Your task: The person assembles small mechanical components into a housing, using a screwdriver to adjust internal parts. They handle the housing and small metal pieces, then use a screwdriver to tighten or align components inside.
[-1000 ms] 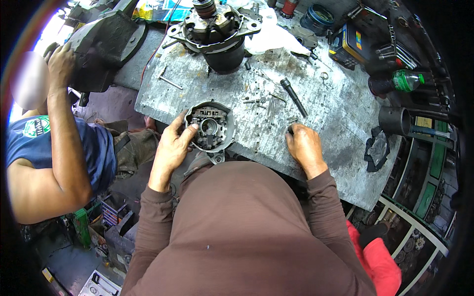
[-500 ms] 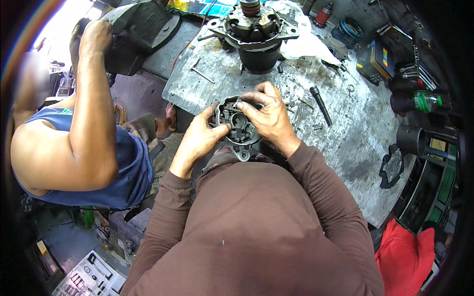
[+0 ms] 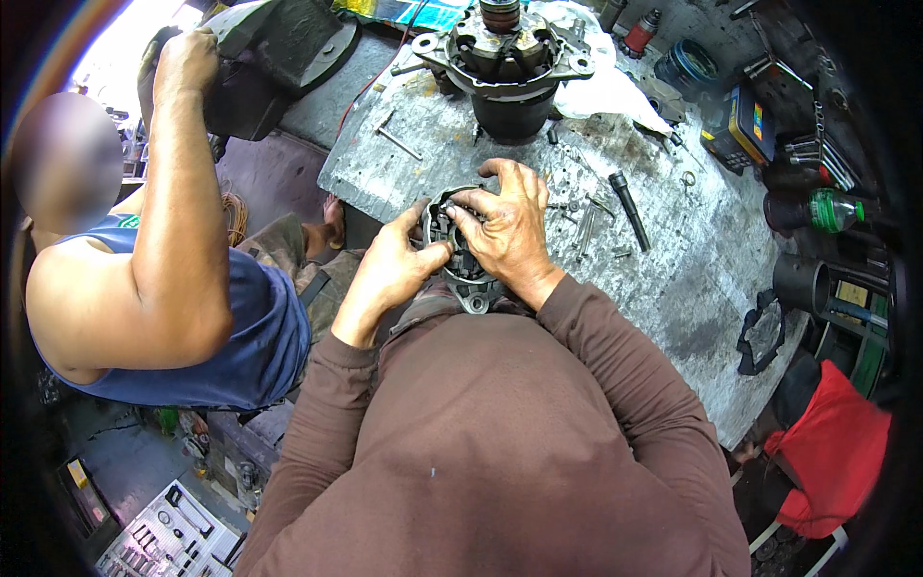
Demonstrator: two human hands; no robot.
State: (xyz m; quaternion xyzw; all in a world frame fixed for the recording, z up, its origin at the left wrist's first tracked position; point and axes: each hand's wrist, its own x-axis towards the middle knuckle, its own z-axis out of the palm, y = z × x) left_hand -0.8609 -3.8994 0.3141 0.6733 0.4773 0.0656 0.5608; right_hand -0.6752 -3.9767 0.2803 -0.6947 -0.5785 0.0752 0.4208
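Near my lap, at the table's front edge, is a round grey metal alternator end housing (image 3: 474, 298) with a mounting ear toward me. My left hand (image 3: 392, 267) grips its left side, thumb over the rim and fingers behind. Across its top reaches my right hand (image 3: 514, 231), thumb and forefinger pinched together at the inner parts; what lies between them is too small to make out. This hand covers the right half of the housing. Ahead on the table, a rotor in a lugged metal housing (image 3: 505, 67) stands upright on a black cup (image 3: 514, 113).
On the worn table (image 3: 673, 298) lie a black flashlight-like rod (image 3: 630, 212), a T-shaped tool (image 3: 397, 137), small screws and a black strap (image 3: 760, 337). A green-labelled bottle (image 3: 832, 210) is at right. A co-worker in blue (image 3: 221, 327) sits close on my left; a red garment (image 3: 836, 452) is lower right.
My right hand has shifted slightly left over the housing, its pinched fingertips now nearer the left inner side. The red garment at lower right has moved right.
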